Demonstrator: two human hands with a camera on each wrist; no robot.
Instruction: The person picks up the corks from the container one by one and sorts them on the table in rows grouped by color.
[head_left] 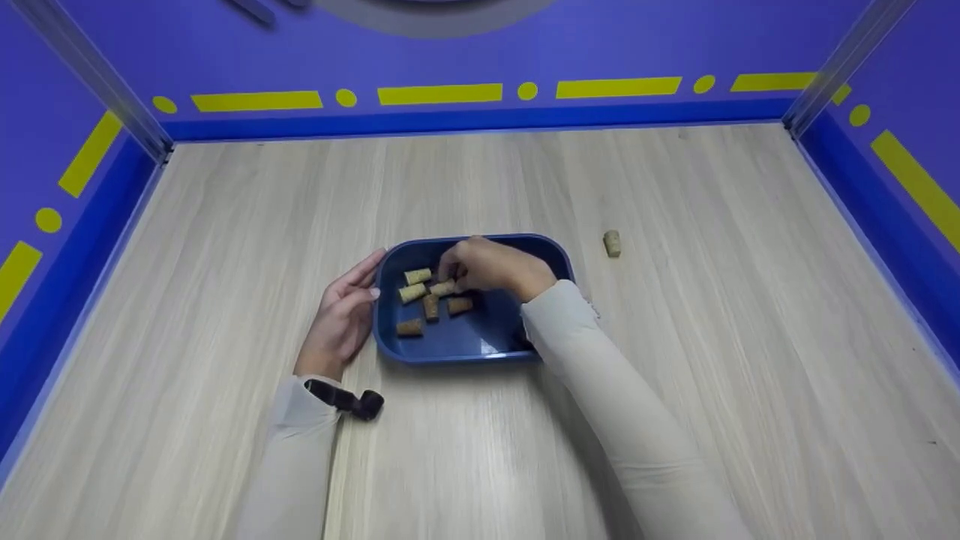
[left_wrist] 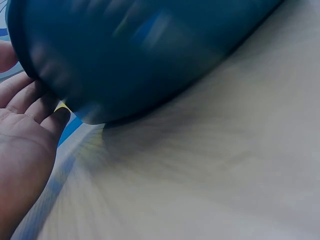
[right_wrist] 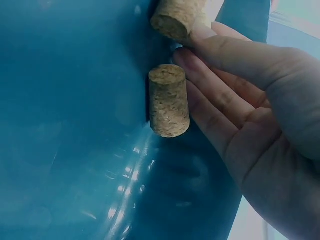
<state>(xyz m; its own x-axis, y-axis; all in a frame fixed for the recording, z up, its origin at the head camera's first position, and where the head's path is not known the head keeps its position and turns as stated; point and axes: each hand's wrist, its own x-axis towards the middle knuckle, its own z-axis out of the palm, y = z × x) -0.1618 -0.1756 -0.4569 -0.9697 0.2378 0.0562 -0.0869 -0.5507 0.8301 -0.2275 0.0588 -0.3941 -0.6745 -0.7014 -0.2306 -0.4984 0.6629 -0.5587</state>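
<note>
A dark blue rectangular tray (head_left: 480, 358) sits on the table. My left hand (head_left: 341, 319) rests against its left end, fingers fairly straight along the outer wall and thumb tip at the rim. Inside the tray my right hand (head_left: 495, 266) pinches a light cork (right_wrist: 172, 20) between thumb and fingertips. Close by lies another cork (right_wrist: 169, 102), next to the lower fingers in the right wrist view. Around them in the tray are pale corks (head_left: 412, 292) and browner corks (head_left: 430, 307), several lying on their sides. The right forearm hides the tray's right end.
A single cork (head_left: 612, 243) lies on the wood-grain table (head_left: 712, 300), right of the tray. Purple and blue panels (head_left: 450, 64) with yellow marks enclose the table at the back and sides. A black strap with a small camera (head_left: 360, 403) is on the left wrist.
</note>
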